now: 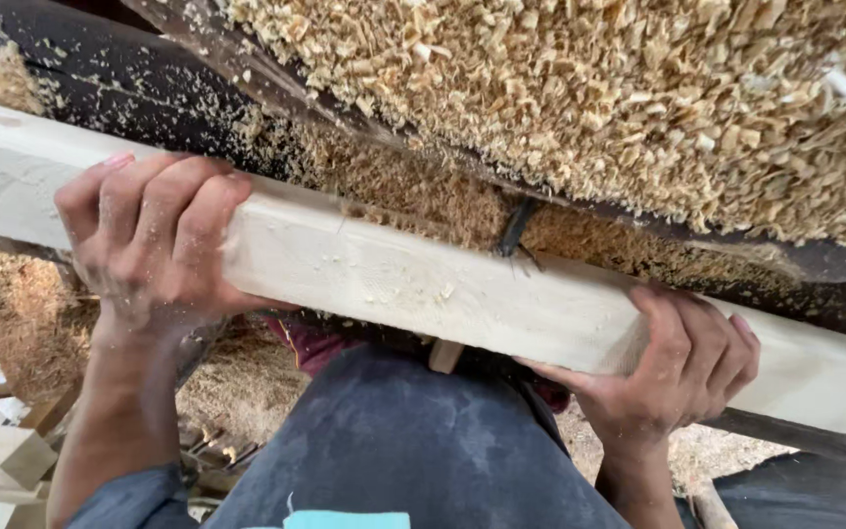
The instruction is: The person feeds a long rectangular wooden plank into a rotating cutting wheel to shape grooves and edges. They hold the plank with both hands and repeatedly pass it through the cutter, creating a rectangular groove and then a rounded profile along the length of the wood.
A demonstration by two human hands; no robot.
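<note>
A long pale wooden plank (413, 279) runs across the view from upper left to lower right. My left hand (149, 240) grips it near the left, fingers curled over its top edge. My right hand (682, 367) holds it from below on the right, fingers wrapped over its face. Both hands are dusted with sawdust. The plank lies against a dark machine bed (139, 88) strewn with chips.
A thick heap of wood shavings (589, 98) covers the top right. A dark metal piece (516, 230) pokes out just behind the plank. My dark trousers (394, 451) fill the bottom middle. Offcuts and shavings (12, 441) lie on the floor at left.
</note>
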